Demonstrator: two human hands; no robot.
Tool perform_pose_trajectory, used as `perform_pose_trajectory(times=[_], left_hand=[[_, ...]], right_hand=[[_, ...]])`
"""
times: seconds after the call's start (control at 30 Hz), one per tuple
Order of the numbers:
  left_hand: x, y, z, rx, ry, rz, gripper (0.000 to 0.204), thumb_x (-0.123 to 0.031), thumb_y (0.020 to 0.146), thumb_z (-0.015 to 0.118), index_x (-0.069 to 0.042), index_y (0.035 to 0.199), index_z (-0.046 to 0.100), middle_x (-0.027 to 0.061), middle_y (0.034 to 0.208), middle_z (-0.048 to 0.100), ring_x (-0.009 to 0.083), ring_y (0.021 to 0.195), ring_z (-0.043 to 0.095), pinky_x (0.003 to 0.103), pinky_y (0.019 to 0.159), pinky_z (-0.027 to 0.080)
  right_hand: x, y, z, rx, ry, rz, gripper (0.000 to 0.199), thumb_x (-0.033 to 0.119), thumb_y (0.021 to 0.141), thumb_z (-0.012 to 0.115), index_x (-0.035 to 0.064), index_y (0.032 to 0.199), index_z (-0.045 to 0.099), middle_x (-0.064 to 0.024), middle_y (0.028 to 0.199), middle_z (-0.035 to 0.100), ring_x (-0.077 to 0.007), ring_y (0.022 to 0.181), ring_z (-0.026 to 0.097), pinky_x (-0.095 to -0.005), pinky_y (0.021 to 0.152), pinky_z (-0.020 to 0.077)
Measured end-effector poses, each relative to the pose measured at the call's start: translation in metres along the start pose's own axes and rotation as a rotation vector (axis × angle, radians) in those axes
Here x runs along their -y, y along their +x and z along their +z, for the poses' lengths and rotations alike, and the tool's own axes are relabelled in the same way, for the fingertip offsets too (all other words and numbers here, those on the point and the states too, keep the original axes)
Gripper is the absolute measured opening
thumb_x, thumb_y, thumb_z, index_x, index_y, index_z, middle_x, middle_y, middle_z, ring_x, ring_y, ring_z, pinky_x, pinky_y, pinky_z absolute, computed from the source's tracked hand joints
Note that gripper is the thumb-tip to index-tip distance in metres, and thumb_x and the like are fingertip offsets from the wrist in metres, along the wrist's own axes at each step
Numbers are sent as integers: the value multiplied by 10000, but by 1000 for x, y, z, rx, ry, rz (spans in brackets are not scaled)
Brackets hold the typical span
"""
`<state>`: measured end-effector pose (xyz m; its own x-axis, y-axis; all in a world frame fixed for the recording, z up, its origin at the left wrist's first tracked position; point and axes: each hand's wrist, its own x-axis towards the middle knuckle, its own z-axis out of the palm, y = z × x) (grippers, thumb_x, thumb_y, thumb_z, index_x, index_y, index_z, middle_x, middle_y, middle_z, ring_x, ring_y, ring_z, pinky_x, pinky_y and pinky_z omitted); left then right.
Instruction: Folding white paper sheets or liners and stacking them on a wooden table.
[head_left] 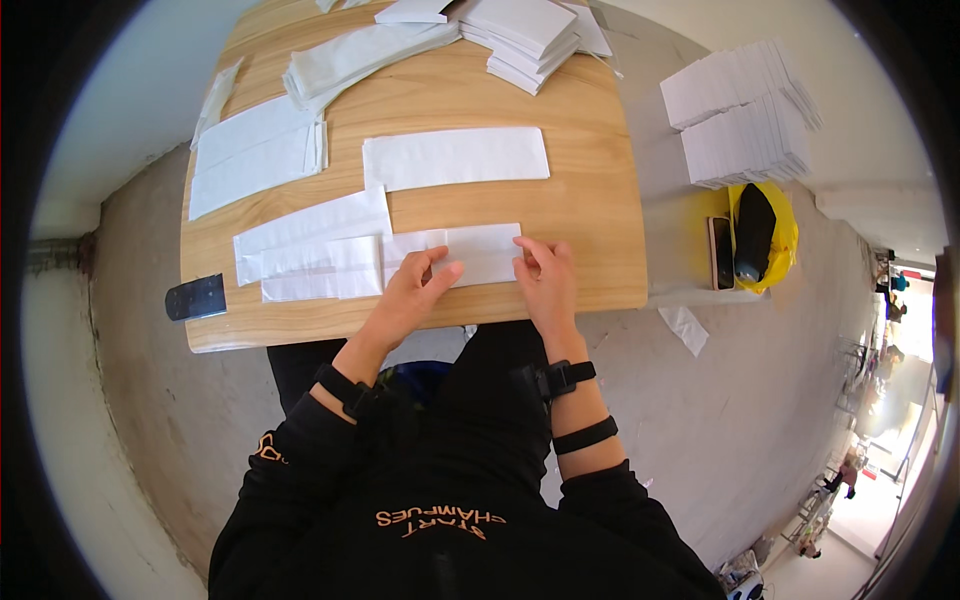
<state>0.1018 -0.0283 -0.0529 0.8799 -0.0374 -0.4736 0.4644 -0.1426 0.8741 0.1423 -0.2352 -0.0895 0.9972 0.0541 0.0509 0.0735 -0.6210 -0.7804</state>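
Observation:
Near the front edge of the wooden table, a long flat white paper sleeve [485, 254] lies crosswise under both hands. My left hand [402, 293] rests on its middle part, thumb and index finger apart with a gap between them. At the sleeve's right end, my right hand [547, 280] has its bent fingers and thumb on the edge. Left of my left hand, a folded white piece [353, 267] covers part of more white sleeves [310, 227], which overlap at slight angles. Another flat white sleeve [455, 157] lies just behind.
On the wooden table [590, 210] are a white sleeve pile [258, 150], a longer pile [370, 58], white stacks [525, 35] and a dark phone [196, 297]. To the right stand more white stacks [745, 115], another phone [721, 252] and a yellow bag [785, 235] holding a dark bottle.

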Motion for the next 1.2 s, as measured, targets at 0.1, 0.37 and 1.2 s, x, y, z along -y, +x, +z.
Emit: perform_pose_trajectory(times=[0.1,0.37,1.2], left_hand=[[3,1,-1,-4,11,-10,567,-370,946,557,43,1322,462,141,1289,519,201,1216,457,318,1032,344],[10,-8,-10,-367,617,404,611,-243,817,705,0,1321,459,195,1317,463,316,1219,461,399,995,397],[24,15,24,-245,1059,595,981,-577,729,633,38,1423,312,175,1533,238,283,1432,204,444,1158,166]], right_hand=[[-1,2,2,11,-52,-5,276,79,778,680,130,1049,669,-84,923,529,-242,812,563,-351,724,471],[-3,6,3,-5,-38,-5,293,73,753,686,129,1040,675,-77,902,526,-237,776,555,-349,689,471],[47,23,31,-70,-97,-190,395,138,813,667,22,1175,560,-200,1108,509,-339,1034,517,-421,878,444]])
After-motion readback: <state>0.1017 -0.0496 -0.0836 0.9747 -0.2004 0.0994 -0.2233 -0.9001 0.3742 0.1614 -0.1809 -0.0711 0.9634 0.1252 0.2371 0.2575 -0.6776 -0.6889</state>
